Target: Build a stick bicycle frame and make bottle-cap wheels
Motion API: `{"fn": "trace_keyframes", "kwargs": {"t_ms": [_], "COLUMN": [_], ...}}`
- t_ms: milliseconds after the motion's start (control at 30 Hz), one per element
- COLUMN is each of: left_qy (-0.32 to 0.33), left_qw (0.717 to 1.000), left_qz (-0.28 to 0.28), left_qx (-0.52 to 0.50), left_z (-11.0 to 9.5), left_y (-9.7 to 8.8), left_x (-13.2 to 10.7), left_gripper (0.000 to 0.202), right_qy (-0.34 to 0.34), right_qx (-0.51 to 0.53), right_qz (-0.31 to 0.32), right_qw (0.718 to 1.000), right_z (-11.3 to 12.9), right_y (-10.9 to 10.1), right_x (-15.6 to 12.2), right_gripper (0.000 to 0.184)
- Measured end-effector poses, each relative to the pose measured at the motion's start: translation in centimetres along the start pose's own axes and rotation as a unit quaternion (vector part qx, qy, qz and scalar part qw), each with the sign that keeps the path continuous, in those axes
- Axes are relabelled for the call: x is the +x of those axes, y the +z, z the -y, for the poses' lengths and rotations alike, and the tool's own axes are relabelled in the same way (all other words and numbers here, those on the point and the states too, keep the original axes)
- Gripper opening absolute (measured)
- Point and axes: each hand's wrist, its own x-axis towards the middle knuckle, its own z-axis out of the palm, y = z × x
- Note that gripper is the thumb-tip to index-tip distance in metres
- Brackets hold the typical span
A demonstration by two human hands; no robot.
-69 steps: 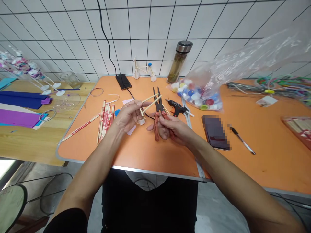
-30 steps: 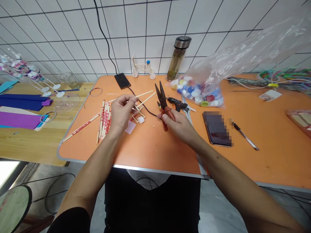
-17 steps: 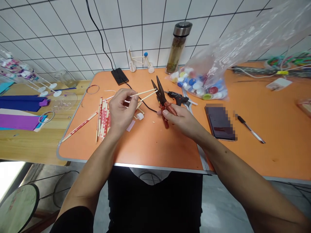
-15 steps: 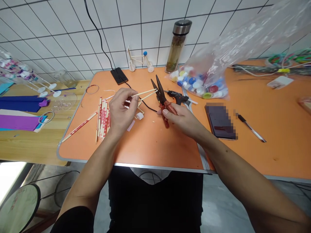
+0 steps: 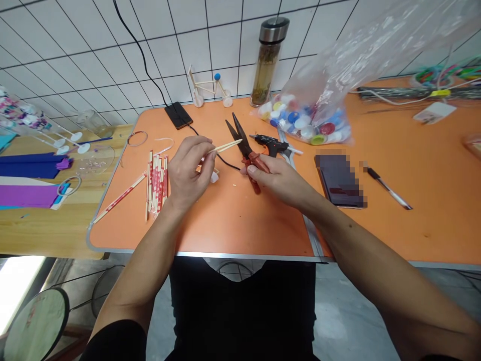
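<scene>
Pinched between the fingers of my left hand (image 5: pixel 191 173) are thin wooden sticks (image 5: pixel 229 146), likely part of a small stick piece mostly hidden behind the hand. Their tips point right, beside the jaws of the pliers. My right hand (image 5: pixel 276 178) is closed round the red handles of the long-nosed pliers (image 5: pixel 240 138), whose dark jaws are spread and point up and away. A white cap (image 5: pixel 214 177) shows just under my left hand. Left of that hand lies a pile of chopsticks in red-and-white wrappers (image 5: pixel 158 183), with one wrapped pair (image 5: pixel 120 197) apart from it.
Behind the pliers lies a black glue gun (image 5: pixel 272 145). A clear bag of bottle caps (image 5: pixel 300 120), a tea bottle (image 5: pixel 266 65) and a stick model (image 5: pixel 208 87) stand at the back. Phones (image 5: pixel 340 180) (image 5: pixel 178 115) and a pen (image 5: pixel 389 188) lie on the orange table (image 5: pixel 240 230).
The stick tips, spread apart before, now lie close together. The jaws of the pliers have spread wider. The whole view has shifted slightly.
</scene>
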Motion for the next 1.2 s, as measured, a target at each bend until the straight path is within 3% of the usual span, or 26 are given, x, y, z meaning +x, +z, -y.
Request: {"fn": "trace_keyframes", "kwargs": {"t_ms": [267,467,700,767,867,1067,1200], "left_qy": [-0.008,-0.023,-0.101,-0.115,-0.126,-0.089,-0.014], "left_qw": [0.999,0.999,0.991,0.989,0.989,0.994,1.000], "left_qz": [0.020,0.027,0.048,0.054,0.053,0.037,0.004], "left_qx": [0.043,0.012,-0.080,-0.078,-0.057,-0.048,-0.020], "left_z": [0.1,-0.2,-1.1,-1.3,-1.5,-1.5,-1.0], "left_y": [-0.1,0.2,0.9,1.0,0.9,0.6,0.6], "left_x": [0.1,-0.1,-0.2,-0.1,-0.2,-0.5,-0.7], "left_gripper": [0.026,0.014,0.009,0.003,0.011,0.013,0.012], "right_qy": [0.003,-0.028,-0.036,-0.043,-0.042,-0.062,-0.076], "right_qx": [-0.006,-0.032,0.013,0.024,0.020,0.016,0.002], "right_qz": [-0.007,-0.013,-0.015,-0.011,-0.008,0.000,0.010], "right_qw": [1.000,0.999,0.999,0.999,0.999,0.998,0.997], "right_z": [0.5,0.3,-0.6,-1.0,-1.2,-1.3,-1.3], "right_y": [0.0,0.0,0.5,0.7,1.0,1.4,1.4], "right_x": [-0.2,-0.1,0.1,0.1,-0.1,-0.4,-0.4], "right_gripper": [0.020,0.025,0.027,0.029,0.032,0.037,0.038]}}
